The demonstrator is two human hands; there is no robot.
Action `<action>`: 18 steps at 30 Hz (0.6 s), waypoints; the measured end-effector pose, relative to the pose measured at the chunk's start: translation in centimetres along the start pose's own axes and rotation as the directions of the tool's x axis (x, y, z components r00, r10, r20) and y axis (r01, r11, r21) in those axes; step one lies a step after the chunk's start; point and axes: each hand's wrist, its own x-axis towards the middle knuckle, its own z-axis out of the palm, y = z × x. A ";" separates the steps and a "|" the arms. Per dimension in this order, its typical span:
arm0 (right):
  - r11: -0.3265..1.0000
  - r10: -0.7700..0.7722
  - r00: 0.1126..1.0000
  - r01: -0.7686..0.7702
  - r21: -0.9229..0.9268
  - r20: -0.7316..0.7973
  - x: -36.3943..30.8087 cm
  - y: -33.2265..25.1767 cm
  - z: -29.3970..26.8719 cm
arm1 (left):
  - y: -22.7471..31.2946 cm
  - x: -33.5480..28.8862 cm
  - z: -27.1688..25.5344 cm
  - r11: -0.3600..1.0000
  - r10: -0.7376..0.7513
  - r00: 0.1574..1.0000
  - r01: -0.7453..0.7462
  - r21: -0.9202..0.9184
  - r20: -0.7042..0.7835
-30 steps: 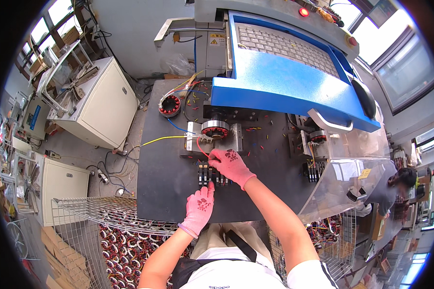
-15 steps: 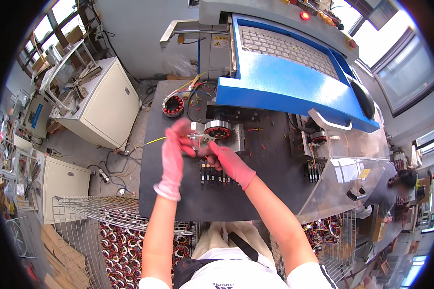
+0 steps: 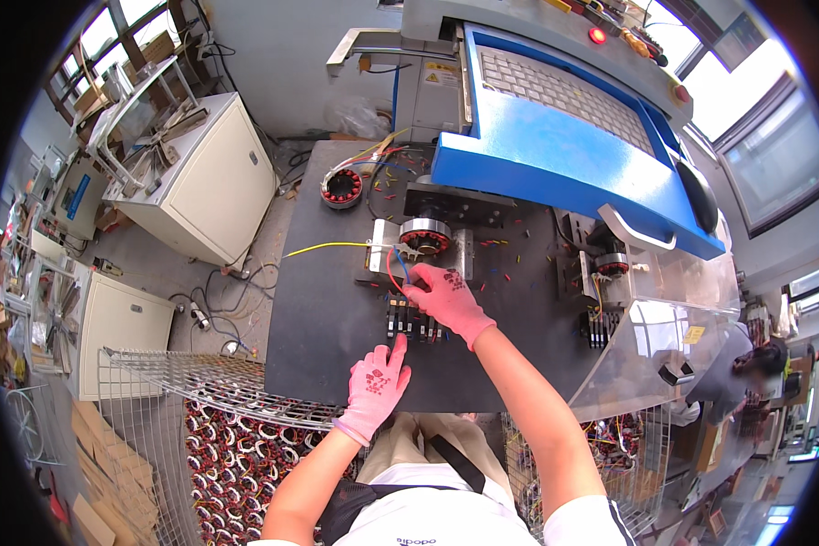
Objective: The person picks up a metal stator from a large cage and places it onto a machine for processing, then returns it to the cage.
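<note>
A stator (image 3: 426,238) with red windings and a metal rim sits on the fixture over the dark worktable (image 3: 323,337). My right hand (image 3: 448,298), in a pink glove, pinches a blue wire (image 3: 403,264) just below the stator. Beside its fingertips a red wire (image 3: 391,267) curves down; whether it is also held, I cannot tell. My left hand (image 3: 378,378), gloved alike, has its index finger stretched up to the lower end of a row of black clips (image 3: 414,320), with nothing seen in it. A yellow wire (image 3: 328,246) runs out from the stator to the left.
Another stator (image 3: 342,188) lies at the far left of the table, near scattered wire bits. A blue machine panel with a keyboard (image 3: 564,100) overhangs the back. At right stand a second fixture (image 3: 611,264) and a clear cover (image 3: 651,350). Wire baskets (image 3: 246,387) of stators flank me below.
My left hand has moved away from the wires, down and toward me to the clips. The right hand has shifted slightly and pinches the blue wire. The yellow wire now stretches out leftward.
</note>
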 end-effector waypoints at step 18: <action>0.999 -0.044 0.989 0.043 -0.014 -0.142 -1.4 0.0 1.6 | -8.9 11.2 -1.1 -0.603 -0.610 0.755 -0.244 -0.760 0.241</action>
